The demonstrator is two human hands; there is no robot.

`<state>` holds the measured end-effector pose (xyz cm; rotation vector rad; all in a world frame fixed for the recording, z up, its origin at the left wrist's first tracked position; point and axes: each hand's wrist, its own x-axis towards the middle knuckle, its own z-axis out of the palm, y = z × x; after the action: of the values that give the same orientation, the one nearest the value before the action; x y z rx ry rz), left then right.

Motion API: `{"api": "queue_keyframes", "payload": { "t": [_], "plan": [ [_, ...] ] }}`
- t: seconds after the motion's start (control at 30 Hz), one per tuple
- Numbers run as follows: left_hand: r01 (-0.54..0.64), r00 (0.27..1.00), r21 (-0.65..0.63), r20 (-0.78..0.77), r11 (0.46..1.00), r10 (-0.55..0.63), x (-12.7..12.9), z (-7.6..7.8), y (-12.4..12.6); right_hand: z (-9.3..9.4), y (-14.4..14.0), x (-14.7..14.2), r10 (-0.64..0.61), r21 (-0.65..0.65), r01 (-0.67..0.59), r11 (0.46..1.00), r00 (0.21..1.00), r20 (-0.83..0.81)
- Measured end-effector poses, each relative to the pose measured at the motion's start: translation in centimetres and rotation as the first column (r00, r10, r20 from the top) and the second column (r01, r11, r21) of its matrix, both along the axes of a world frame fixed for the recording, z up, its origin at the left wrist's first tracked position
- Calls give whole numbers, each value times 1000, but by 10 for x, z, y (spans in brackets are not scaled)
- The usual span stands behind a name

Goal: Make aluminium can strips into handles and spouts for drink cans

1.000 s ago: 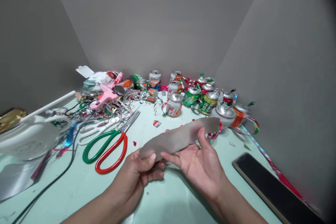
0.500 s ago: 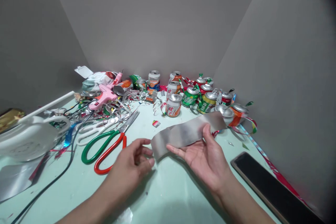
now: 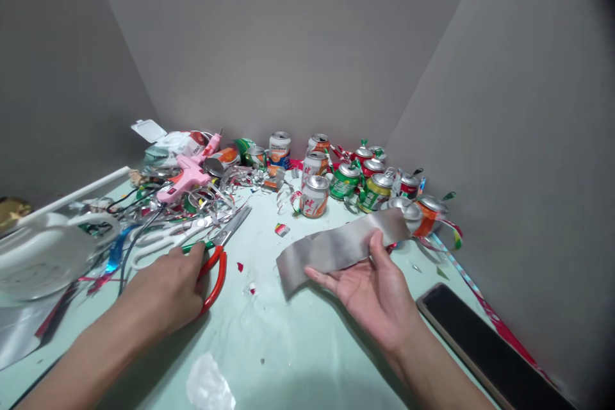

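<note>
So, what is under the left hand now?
The left hand covers the handles of the red and green scissors. Only part of the red loop and the blades show; the green handle is mostly hidden.

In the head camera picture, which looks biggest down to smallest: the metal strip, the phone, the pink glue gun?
1. Phone, though nearest the camera.
2. Metal strip.
3. Pink glue gun, though farthest away.
</note>
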<state>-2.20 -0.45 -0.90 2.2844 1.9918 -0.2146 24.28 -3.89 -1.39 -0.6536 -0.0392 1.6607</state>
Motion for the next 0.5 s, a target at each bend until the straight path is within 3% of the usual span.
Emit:
{"api": "queue_keyframes", "payload": {
  "t": [0.1,0.3,0.4,0.5],
  "plan": [
    [-11,1000,-46,-28,999,10,5,3,-1,0,-1,-1,-1,-10,1,1000,1000,-13],
    [-66,998,4,-17,998,66,13,11,-3,0,1,0,-8,-33,7,999,1000,-21],
    [-182,980,34,85,983,179,11,17,0,-2,3,1,-16,-23,15,1000,999,-34],
    [-263,902,41,365,964,230,11,22,0,-3,5,1,-14,-22,13,1000,999,-41]
  ]
}}
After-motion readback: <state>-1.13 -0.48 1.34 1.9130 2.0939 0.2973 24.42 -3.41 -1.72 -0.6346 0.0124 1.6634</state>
